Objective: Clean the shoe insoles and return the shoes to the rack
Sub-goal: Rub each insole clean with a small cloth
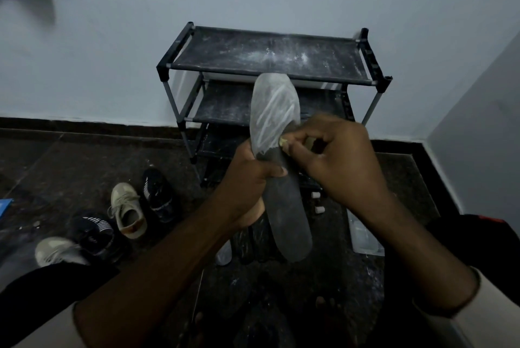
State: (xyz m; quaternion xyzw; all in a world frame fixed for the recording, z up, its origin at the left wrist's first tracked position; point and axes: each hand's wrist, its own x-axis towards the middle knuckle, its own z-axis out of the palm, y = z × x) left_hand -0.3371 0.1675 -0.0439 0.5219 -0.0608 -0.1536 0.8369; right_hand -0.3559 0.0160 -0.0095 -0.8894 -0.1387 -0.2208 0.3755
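Left hand [247, 181] grips the insole [289, 221] mid-length, right hand [337, 159] pinches a small pale piece [282, 140] against its whitened front.

The rack's [270, 54] dusty top shelf lies open; four shoes [128, 211] (left) crowd the floor [70, 167].

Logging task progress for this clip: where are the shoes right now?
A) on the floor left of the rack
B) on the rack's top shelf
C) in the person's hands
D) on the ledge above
A: four shoes lie on the floor left of the rack, whose visible shelves hold none; the left hand grips only an insole.
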